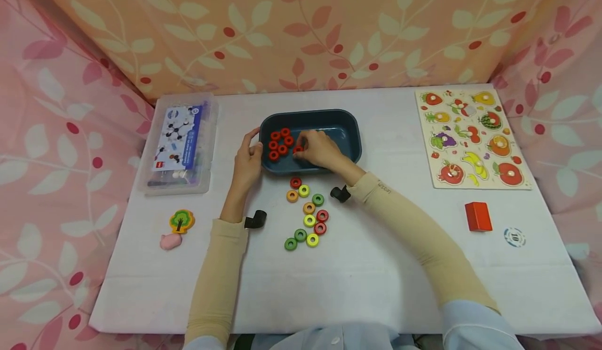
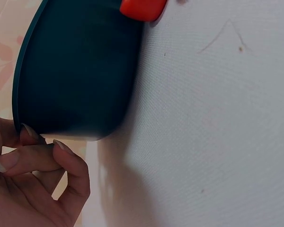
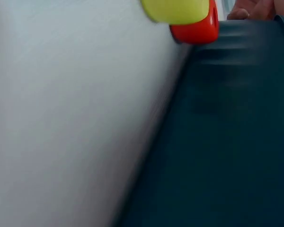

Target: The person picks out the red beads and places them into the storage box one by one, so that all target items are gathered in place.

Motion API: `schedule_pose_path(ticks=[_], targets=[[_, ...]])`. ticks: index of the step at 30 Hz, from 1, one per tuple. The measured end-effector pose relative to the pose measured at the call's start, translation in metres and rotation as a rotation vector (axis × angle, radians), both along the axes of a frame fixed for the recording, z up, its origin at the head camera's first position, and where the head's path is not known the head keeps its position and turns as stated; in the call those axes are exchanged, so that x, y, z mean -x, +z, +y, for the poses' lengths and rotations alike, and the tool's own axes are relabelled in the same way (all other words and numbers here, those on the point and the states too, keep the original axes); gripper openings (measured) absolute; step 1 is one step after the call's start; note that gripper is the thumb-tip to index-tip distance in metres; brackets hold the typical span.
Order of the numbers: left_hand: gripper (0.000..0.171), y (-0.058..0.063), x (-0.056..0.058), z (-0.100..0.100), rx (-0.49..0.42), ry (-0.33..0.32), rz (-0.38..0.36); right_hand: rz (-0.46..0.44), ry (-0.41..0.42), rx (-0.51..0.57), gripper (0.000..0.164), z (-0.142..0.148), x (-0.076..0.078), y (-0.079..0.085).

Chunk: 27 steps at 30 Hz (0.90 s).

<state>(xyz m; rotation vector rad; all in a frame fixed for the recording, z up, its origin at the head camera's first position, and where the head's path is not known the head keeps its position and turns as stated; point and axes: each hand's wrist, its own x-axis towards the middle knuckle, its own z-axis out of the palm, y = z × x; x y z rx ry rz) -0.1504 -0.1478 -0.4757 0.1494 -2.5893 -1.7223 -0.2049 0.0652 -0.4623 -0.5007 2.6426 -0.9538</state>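
Observation:
A dark blue tray [image 1: 340,125] stands at the back middle of the table, with several red rings [image 1: 282,150] in its left part. My left hand [image 1: 247,167] grips the tray's left end; in the left wrist view its curled fingers [image 2: 35,158] meet the rim. Over the inside of the tray, my right hand [image 1: 322,149] pinches a red ring [image 1: 298,150], partly hidden by the fingers. In front of the tray lies a winding line of red, yellow, orange and green rings [image 1: 309,208]. The right wrist view shows the tray's outer wall [image 3: 227,142].
A clear plastic case [image 1: 178,136] lies back left, with a tree piece [image 1: 181,221] and pink pig [image 1: 171,241] nearer. At right are a fruit puzzle board [image 1: 472,138], a red block [image 1: 478,217] and a round chip [image 1: 514,237]. Patterned curtains surround the table.

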Motion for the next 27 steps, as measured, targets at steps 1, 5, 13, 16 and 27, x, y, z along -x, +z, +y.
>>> schedule_pose_path(ticks=[1, 5, 13, 16, 27], targets=[[0.042, 0.000, 0.000, 0.000, -0.003, -0.003, 0.000, -0.006, -0.015, 0.016, 0.029, -0.001, 0.001, -0.001], [0.042, -0.001, 0.000, 0.000, -0.001, -0.005, -0.001, -0.019, -0.051, 0.108, 0.033, -0.004, 0.001, -0.001], [0.042, -0.001, -0.001, 0.000, -0.005, -0.004, -0.001, 0.026, 0.019, 0.254, 0.028, 0.008, -0.010, 0.007], [0.042, -0.001, -0.001, -0.001, -0.001, -0.007, 0.003, 0.035, 0.095, 0.324, 0.027, 0.012, -0.022, 0.011], [0.042, 0.000, -0.001, 0.001, -0.017, 0.002, 0.013, -0.062, 0.289, 0.371, 0.027, 0.017, -0.067, 0.023]])
